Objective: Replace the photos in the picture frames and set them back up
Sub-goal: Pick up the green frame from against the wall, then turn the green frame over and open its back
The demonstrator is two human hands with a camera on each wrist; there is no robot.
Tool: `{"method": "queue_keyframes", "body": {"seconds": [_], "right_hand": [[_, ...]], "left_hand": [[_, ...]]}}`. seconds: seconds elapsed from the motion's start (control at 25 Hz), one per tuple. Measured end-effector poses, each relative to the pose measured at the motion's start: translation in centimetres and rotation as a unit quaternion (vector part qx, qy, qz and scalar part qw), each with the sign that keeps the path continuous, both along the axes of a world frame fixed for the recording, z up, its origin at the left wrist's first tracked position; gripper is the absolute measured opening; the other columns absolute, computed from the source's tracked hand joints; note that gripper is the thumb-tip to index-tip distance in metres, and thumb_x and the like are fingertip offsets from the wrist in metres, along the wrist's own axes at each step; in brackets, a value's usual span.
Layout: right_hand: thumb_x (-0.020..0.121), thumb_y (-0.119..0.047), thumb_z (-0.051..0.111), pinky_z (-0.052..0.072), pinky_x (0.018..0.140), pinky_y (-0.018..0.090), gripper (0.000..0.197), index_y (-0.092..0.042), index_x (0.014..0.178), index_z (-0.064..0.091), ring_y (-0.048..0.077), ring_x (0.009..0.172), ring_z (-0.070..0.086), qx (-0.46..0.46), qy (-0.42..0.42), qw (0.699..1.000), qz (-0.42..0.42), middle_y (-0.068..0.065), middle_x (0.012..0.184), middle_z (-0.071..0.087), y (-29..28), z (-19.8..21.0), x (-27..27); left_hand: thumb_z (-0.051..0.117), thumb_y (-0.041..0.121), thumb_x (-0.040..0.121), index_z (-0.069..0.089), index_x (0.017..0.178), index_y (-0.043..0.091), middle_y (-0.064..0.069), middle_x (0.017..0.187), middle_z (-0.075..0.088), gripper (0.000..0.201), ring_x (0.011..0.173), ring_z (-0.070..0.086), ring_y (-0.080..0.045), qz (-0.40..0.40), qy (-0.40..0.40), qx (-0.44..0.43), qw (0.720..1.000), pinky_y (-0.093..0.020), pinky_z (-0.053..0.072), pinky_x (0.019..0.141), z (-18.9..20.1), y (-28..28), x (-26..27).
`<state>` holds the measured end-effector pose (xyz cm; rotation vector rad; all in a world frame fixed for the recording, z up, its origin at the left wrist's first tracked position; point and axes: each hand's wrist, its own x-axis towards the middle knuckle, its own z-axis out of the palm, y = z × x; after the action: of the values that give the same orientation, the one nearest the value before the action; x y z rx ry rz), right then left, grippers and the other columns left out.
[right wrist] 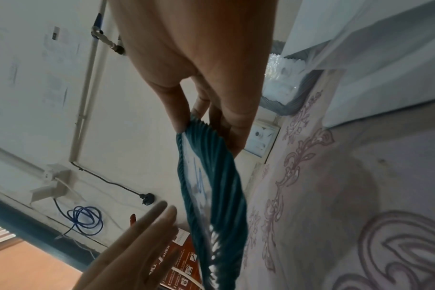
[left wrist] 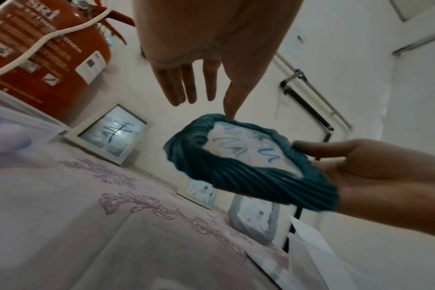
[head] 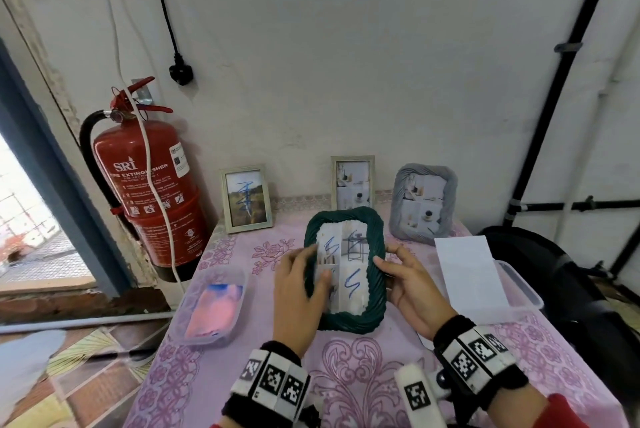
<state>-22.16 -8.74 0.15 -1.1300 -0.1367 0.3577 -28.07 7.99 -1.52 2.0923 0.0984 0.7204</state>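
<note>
The dark green ribbed frame (head: pixel 349 322) is held tilted above the pink tablecloth, its front toward me. It holds a photo (head: pixel 351 275) marked with blue scribbles. My right hand (head: pixel 391 268) grips the frame's right edge, thumb on the front and fingers behind. My left hand (head: pixel 304 275) is at the left edge with straight fingers; in the left wrist view its thumb tip touches the rim of the green frame (left wrist: pixel 249 180). The right wrist view shows the green frame (right wrist: pixel 219 196) edge-on under my right hand (right wrist: pixel 206 117).
Three frames stand at the back by the wall: a white one (head: pixel 246 199) with a scribbled photo, a white one (head: pixel 353 185) and a grey ribbed one (head: pixel 420 202). A plastic box (head: pixel 214 303) of photos lies left, another (head: pixel 519 285) with white paper right. A fire extinguisher (head: pixel 152 185) hangs left.
</note>
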Motion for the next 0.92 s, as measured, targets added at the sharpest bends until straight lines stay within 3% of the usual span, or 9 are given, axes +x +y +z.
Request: {"method": "queue_keyframes", "body": {"seconds": [0.16, 0.32, 0.4, 0.48, 0.64, 0.76, 0.84, 0.92], "right_hand": [[0.091, -0.011, 0.05, 0.051, 0.067, 0.035, 0.012, -0.014, 0.101, 0.057, 0.021, 0.073, 0.063, 0.022, 0.001, 0.999, 0.035, 0.012, 0.091, 0.068, 0.2, -0.3, -0.9], [0.099, -0.03, 0.037, 0.051, 0.081, 0.045, 0.031, -0.011, 0.098, 0.061, 0.026, 0.087, 0.062, 0.028, -0.005, 0.999, 0.026, 0.012, 0.097, 0.067, 0.7, -1.0, -1.4], [0.1, -0.03, 0.034, 0.049, 0.089, 0.05, 0.036, -0.011, 0.096, 0.064, 0.026, 0.092, 0.062, 0.017, -0.02, 1.0, 0.012, 0.012, 0.102, 0.068, 0.9, -1.6, -1.6], [0.1, -0.027, 0.035, 0.05, 0.088, 0.048, 0.033, -0.012, 0.1, 0.064, 0.024, 0.092, 0.064, -0.009, -0.041, 0.999, -0.001, 0.012, 0.107, 0.068, 1.1, -1.9, -1.7], [0.096, -0.01, 0.044, 0.05, 0.086, 0.037, 0.024, -0.015, 0.114, 0.059, 0.022, 0.092, 0.062, -0.031, -0.045, 0.998, -0.011, 0.009, 0.113, 0.068, 1.4, -1.9, -1.3], [0.093, -0.004, 0.048, 0.048, 0.085, 0.026, 0.034, -0.019, 0.122, 0.054, 0.02, 0.106, 0.055, -0.149, -0.086, 0.984, -0.055, 0.009, 0.127, 0.054, 1.1, -2.2, -1.3], [0.091, -0.005, 0.053, 0.043, 0.096, 0.029, 0.047, -0.023, 0.133, 0.043, 0.021, 0.115, 0.045, -0.241, -0.097, 0.959, -0.115, 0.005, 0.13, 0.037, 0.7, -3.0, -1.2], [0.091, -0.009, 0.056, 0.04, 0.103, 0.035, 0.053, -0.021, 0.138, 0.035, 0.023, 0.117, 0.045, -0.248, -0.069, 0.96, -0.11, 0.006, 0.129, 0.036, 0.5, -3.9, -1.2]], "left_hand": [[0.057, 0.035, 0.09, 0.05, 0.126, 0.034, 0.014, 0.12, 0.052, 0.036, 0.113, 0.047, 0.002, -0.106, 0.015, -0.006, 0.994, -0.022, 0.041, 0.098, -0.5, -3.0, -1.0], [0.063, 0.041, 0.083, 0.048, 0.127, 0.032, 0.012, 0.123, 0.055, 0.047, 0.115, 0.051, 0.002, -0.118, 0.016, -0.127, 0.985, -0.029, 0.052, 0.091, -0.5, -4.0, -1.2], [0.07, 0.036, 0.079, 0.049, 0.122, 0.033, 0.017, 0.119, 0.058, 0.048, 0.113, 0.054, 0.002, -0.128, -0.002, -0.177, 0.976, -0.029, 0.055, 0.085, -0.6, -4.3, -1.3], [0.071, 0.023, 0.081, 0.047, 0.118, 0.038, 0.02, 0.113, 0.059, 0.047, 0.109, 0.057, 0.003, -0.138, -0.016, -0.21, 0.968, -0.021, 0.055, 0.078, -0.8, -4.5, -1.4], [0.051, 0.013, 0.094, 0.047, 0.118, 0.035, 0.003, 0.113, 0.062, 0.033, 0.095, 0.066, -0.009, -0.127, -0.035, -0.266, 0.955, -0.021, 0.054, 0.072, -1.0, -3.7, -1.1], [0.042, 0.013, 0.097, 0.047, 0.12, 0.023, -0.01, 0.107, 0.065, 0.025, 0.086, 0.067, -0.012, -0.11, -0.052, -0.316, 0.941, -0.018, 0.053, 0.067, -0.9, -2.6, -0.9], [0.041, 0.014, 0.098, 0.047, 0.121, 0.021, -0.012, 0.102, 0.067, 0.024, 0.082, 0.066, -0.014, -0.103, -0.053, -0.34, 0.933, -0.02, 0.054, 0.065, -0.9, -1.9, -0.8], [0.04, 0.016, 0.098, 0.047, 0.121, 0.022, -0.012, 0.101, 0.067, 0.024, 0.081, 0.066, -0.017, -0.098, -0.049, -0.366, 0.924, -0.024, 0.056, 0.065, -1.0, -1.3, -0.7]]}}
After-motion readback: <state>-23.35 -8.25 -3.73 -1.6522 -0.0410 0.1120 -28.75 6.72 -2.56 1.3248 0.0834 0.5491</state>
